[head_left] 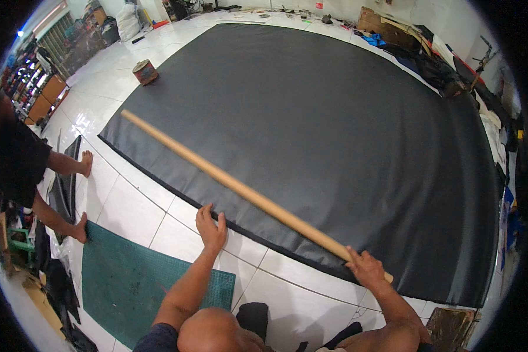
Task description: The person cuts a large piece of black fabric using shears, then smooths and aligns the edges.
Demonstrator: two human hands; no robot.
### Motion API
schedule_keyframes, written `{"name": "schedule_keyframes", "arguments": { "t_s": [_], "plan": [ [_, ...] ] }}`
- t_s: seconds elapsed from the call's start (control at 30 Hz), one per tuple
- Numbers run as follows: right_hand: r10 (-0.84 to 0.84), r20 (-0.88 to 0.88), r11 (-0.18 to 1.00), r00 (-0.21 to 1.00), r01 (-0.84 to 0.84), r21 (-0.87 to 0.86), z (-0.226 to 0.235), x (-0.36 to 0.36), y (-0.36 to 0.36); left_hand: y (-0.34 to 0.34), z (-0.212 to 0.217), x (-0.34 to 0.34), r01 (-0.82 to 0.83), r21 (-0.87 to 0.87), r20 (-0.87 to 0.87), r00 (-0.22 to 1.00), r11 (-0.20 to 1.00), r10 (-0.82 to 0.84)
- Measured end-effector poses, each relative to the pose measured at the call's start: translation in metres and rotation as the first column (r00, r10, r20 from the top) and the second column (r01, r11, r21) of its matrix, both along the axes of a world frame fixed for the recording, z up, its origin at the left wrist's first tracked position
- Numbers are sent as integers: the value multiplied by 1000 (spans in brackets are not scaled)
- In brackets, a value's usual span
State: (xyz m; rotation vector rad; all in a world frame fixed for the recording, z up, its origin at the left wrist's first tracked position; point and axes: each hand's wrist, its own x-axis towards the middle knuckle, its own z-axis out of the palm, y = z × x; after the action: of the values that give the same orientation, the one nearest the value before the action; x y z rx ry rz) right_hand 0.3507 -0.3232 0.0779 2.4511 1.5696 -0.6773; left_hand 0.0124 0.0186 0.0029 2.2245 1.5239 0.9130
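A large black sheet, leather-like with a slight sheen (311,105), is spread over the white tiled floor. Across its near left part lies a long brown cardboard tube (234,185), slanting from far left to near right. My right hand (366,268) is closed around the tube close to its near right end. At the sheet's near edge, my left hand (211,229) rests with thumb and fingers apart, fingertips touching the edge. The tube passes just beyond that hand, not touching it.
A green cutting mat (141,281) lies at near left. Another person (23,158) stands barefoot beside it. A rusty can (145,72) sits on the sheet's far left edge. Piled materials (434,70) line the right wall. A worn brown board (449,328) is at near right.
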Motion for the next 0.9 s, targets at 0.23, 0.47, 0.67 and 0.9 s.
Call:
{"name": "schedule_keyframes", "arguments": {
  "t_s": [0.23, 0.47, 0.67, 0.9],
  "plan": [
    [-431, 31, 891, 902, 419, 175, -26, 43, -13, 10, -27, 14, 147, -131, -412, 892, 981, -188],
    [-801, 26, 588, 598, 779, 219, -31, 73, -106, 4, -24, 24, 148, -145, -479, 855, 978, -200],
    [-904, -5, 401, 428, 849, 343, -47, 79, -221, 1, -26, 30, 163, -125, -475, 856, 979, -204],
    [-870, -248, 345, 427, 885, 312, -39, 31, -198, 18, -25, 13, 159, -190, -386, 895, 969, -223]
  ]
}}
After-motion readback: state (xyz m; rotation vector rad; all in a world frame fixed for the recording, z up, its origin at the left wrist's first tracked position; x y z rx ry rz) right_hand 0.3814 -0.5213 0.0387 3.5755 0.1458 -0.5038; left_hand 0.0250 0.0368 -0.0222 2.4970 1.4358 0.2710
